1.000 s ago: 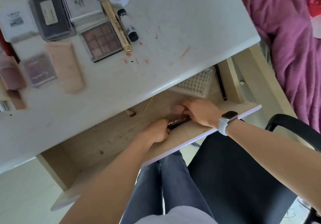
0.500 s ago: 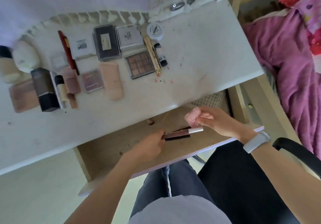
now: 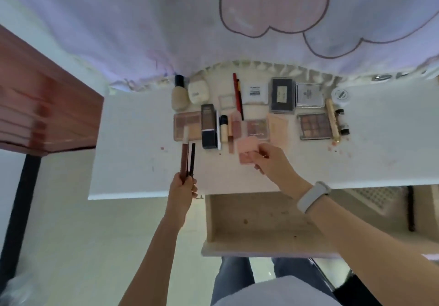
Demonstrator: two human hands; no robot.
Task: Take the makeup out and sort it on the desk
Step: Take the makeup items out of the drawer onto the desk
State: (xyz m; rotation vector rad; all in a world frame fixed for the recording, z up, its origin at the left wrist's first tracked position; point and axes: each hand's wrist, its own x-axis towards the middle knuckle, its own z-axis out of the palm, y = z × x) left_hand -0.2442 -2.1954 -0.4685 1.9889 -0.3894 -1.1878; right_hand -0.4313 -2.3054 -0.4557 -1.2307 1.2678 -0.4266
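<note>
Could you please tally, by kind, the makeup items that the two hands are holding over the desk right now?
slim sticks, one brown and one black, in the left hand: 2
pink makeup item, blurred, in the right hand: 1
Total: 3

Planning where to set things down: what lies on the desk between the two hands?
In the head view, only bare white desk lies between the left hand holding two sticks and the right hand holding a pink compact.
</note>
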